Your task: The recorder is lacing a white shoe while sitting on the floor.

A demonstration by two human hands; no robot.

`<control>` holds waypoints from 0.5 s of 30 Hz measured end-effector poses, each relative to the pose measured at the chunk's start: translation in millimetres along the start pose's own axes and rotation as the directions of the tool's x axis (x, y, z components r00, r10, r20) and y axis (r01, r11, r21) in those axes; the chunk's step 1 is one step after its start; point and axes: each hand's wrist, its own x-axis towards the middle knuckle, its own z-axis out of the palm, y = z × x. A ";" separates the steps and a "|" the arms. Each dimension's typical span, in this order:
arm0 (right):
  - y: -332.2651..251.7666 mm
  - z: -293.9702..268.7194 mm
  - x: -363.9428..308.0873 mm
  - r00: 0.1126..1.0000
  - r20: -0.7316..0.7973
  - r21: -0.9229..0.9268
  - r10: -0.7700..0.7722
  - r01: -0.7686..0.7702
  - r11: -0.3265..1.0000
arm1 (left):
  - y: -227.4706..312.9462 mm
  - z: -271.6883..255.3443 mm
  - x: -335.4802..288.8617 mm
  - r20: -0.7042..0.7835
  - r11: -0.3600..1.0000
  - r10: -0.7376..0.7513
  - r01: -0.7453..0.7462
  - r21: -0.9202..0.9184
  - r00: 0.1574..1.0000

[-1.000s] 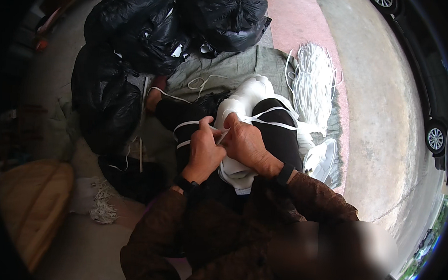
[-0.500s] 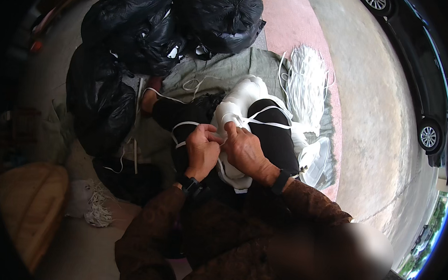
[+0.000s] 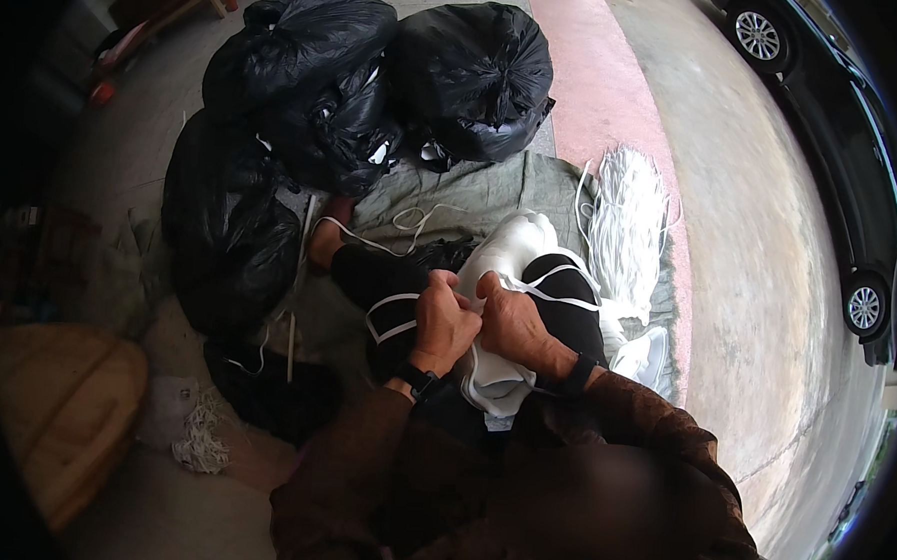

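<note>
A white shoe, or shoe upper, lies in my lap between my knees, its rounded end pointing away from me. A white shoelace runs from it over my right knee, and another stretch of lace loops over my left thigh. My left hand is closed in a pinch at the lace on the shoe's left side. Close beside it, my right hand pinches lace with thumb and forefinger over the shoe. The fingers hide the exact spot where the lace meets the shoe.
A bundle of white shoelaces lies on the green cloth at right, near a white shoe with a pale sole. Stuffed black bags stand ahead and left. A round wooden top is at lower left; dark cars stand far right.
My view has shifted, so the scene sits lower in the picture. My hands have come a little closer together over the shoe, both still pinching at the lace.
</note>
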 end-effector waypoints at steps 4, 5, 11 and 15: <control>2.9 6.7 -18.6 0.954 -0.224 0.056 -0.197 0.215 0.975 | -5.3 -5.9 -19.3 0.068 0.989 0.144 -0.140 -0.051 0.987; 4.2 8.5 -20.8 0.977 -0.154 0.053 -0.149 0.159 0.986 | -6.8 -6.2 -20.3 0.089 0.995 0.092 -0.089 -0.032 0.992; 10.6 20.8 -19.2 0.960 -0.205 -0.116 -0.190 0.169 0.979 | -11.8 -6.3 -13.3 0.109 0.990 0.125 -0.117 -0.073 0.986; -13.7 11.7 -15.8 0.929 -0.098 -0.356 -0.357 0.302 0.884 | -3.0 -16.3 -20.1 0.037 0.970 0.125 -0.114 -0.213 0.991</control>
